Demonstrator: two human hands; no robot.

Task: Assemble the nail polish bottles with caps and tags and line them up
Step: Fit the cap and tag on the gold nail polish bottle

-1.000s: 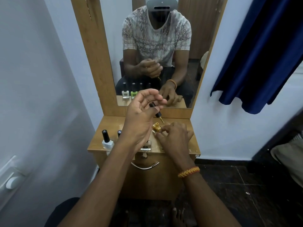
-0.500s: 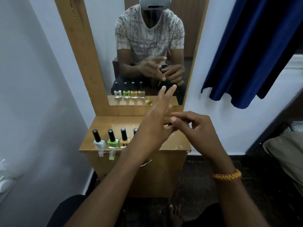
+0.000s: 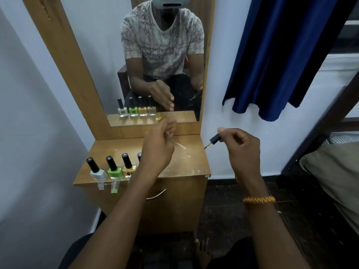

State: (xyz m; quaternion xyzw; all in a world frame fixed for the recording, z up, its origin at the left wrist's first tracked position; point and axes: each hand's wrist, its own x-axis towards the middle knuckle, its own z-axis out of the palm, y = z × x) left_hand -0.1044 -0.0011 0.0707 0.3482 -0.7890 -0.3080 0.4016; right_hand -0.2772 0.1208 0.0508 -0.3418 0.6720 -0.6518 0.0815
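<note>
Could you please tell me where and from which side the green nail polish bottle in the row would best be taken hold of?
Take the green bottle by its black cap, coming from above. The cap stands tall and free, leaning slightly left in this view, while the white bottle and the gold bottle crowd its body on both sides, leaving little room for a grip lower down.

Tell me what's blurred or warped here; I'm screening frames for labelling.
Head view: left hand is motion-blurred at the fingers; right hand and its black cap brush are sharper; wide-angle bending curves the mirror frame and walls; lighting dim, no strong glare.
</note>
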